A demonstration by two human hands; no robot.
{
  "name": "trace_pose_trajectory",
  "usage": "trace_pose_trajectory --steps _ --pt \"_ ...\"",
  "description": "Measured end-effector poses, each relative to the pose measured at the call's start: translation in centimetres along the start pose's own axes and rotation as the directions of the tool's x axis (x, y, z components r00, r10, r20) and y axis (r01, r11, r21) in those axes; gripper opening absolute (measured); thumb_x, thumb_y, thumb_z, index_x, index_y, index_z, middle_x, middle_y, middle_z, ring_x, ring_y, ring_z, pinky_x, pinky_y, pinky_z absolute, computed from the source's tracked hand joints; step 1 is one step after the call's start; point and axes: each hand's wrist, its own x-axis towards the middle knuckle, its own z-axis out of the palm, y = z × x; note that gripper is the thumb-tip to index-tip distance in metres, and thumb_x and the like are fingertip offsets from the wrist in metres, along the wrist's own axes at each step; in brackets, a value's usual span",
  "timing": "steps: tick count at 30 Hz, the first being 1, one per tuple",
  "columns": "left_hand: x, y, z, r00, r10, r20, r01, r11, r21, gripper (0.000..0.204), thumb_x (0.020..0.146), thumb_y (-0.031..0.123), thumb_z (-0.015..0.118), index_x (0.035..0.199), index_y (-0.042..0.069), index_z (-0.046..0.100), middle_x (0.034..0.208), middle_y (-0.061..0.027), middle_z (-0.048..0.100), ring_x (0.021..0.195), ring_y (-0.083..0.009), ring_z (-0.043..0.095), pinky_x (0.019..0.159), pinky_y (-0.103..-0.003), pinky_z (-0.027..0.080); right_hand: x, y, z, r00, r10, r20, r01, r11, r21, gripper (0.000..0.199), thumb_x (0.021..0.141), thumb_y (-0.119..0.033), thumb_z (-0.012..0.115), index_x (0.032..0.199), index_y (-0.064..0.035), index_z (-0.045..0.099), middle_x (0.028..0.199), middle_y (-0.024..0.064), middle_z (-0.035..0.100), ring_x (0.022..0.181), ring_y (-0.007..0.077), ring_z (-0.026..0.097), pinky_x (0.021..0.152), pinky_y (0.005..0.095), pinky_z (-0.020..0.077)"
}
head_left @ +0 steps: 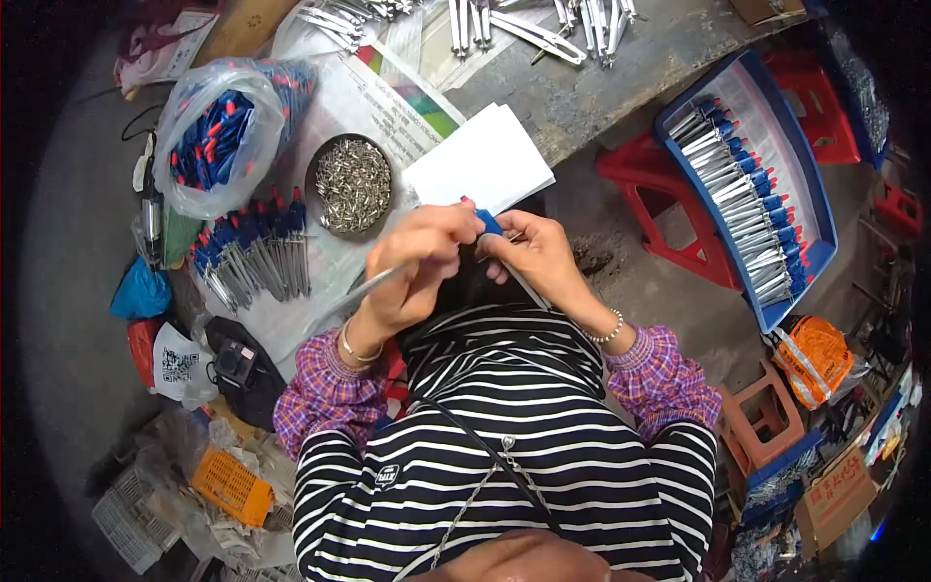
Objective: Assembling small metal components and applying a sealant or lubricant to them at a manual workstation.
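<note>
1. The left hand is clenched around a slim metal tool. Its shaft runs out from under the palm, down and toward the person's left, while its blue handle pokes up between the two hands.
2. The right hand is closed too, its fingertips pinching at the blue handle from the right side. Both hands touch the same piece, held just above the lap and close to the chest.
3. The tool's long axis lies on a slant: bare metal end low and left, blue end high and toward the middle. The blue end sits right where the two sets of fingers meet, so neither hand is farther from it; the left one carries the shaft.
4. The tool looks thin and grey along its length, with a short blue cap. I cannot tell how far the cap is seated.
5. Just beyond the hands lies a stack of white paper, and left of it a round dish of small metal bits.
6. Further left, a row of finished-looking tools lies on newspaper, near a clear bag of blue and red caps.
7. To the right, well apart, a blue tray holds many more of the same tools in a line.
</note>
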Motion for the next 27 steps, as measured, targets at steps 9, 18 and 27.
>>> trace_pose_trajectory --steps 9,18,27 --pt "-0.2 -1.9 0.7 0.985 -0.157 0.072 0.161 0.985 -0.055 0.011 0.085 -0.008 0.048 0.095 -0.001 0.047 0.096 -0.0194 0.056 0.088 -0.0269 0.058 0.091 -0.045 0.045 -0.1 -0.2 0.0 1.000 -0.017 0.025 0.018 0.999 -0.042 0.017 0.084 -0.008 0.059 0.094 0.0058 0.061 0.071 0.0073 0.064 0.057 0.0111 0.062 0.049 0.0213 0.0497" --pt "-0.4 -1.7 -0.8 0.958 -0.218 -0.189 0.165 0.951 -0.262 0.009 0.084 -0.009 0.051 0.091 -0.005 0.053 0.093 -0.0144 0.058 0.089 -0.0193 0.058 0.079 -0.030 0.047 -0.4 -0.4 0.0 0.995 0.082 0.057 -0.083 0.996 0.023 0.017 0.087 -0.009 0.059 0.097 0.0044 0.058 0.077 0.0092 0.065 0.056 0.0092 0.059 0.050 0.0201 0.0483" --pt "5.5 0.3 -5.6 0.994 -0.098 0.057 0.041 0.780 0.624 0.023 0.073 -0.006 0.060 0.094 0.003 0.063 0.087 -0.0107 0.062 0.073 -0.0236 0.061 0.064 -0.034 0.048 -0.4 -0.5 -0.2 0.994 0.098 0.044 -0.098 0.995 0.000 0.019 0.088 -0.011 0.059 0.098 0.0047 0.059 0.077 0.0095 0.065 0.055 0.0081 0.057 0.049 0.0193 0.0463"
